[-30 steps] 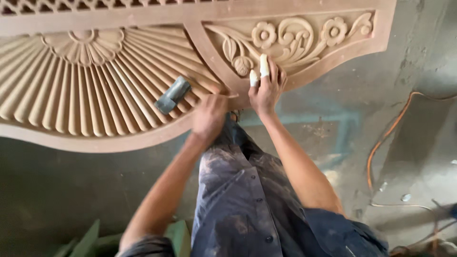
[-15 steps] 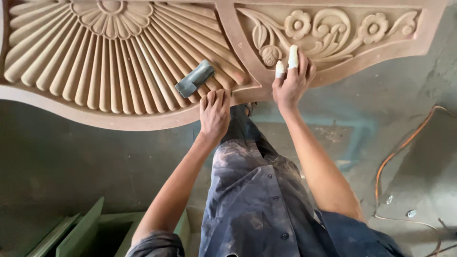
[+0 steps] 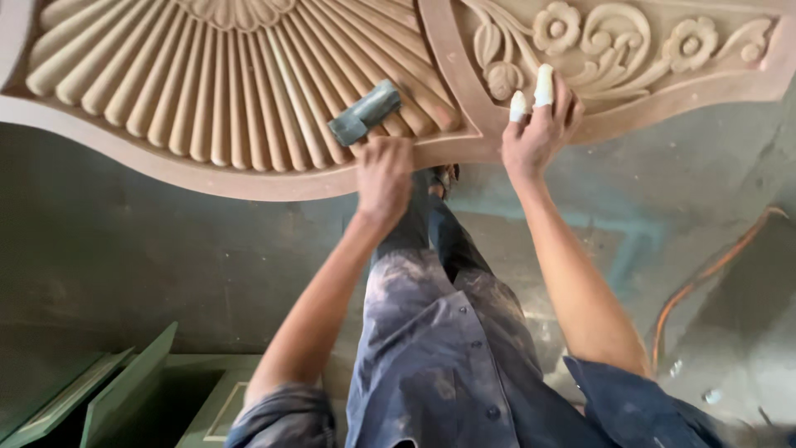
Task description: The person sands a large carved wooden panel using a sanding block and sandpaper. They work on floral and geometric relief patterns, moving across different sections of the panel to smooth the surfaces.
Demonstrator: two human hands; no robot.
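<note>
Head view: the left hand (image 3: 383, 176) is closed in a fist around the near end of a grey-green sanding block (image 3: 364, 113), whose free end points toward ten o'clock and lies on the fluted ribs of the carved wooden panel (image 3: 207, 99). The block sits at about twelve o'clock from that hand, near the lower right edge of the fan-shaped carving. The right hand (image 3: 539, 133) rests spread and open on the panel's raised border, holding nothing; two of its fingers (image 3: 543, 83) wear white wrappings and touch the floral relief (image 3: 613, 41) at about one o'clock from the block. The two hands are near each other but apart. An orange cable (image 3: 705, 282) curves over the grey floor (image 3: 124, 265) at four o'clock, and green boards (image 3: 124, 390) stand at seven o'clock.
</note>
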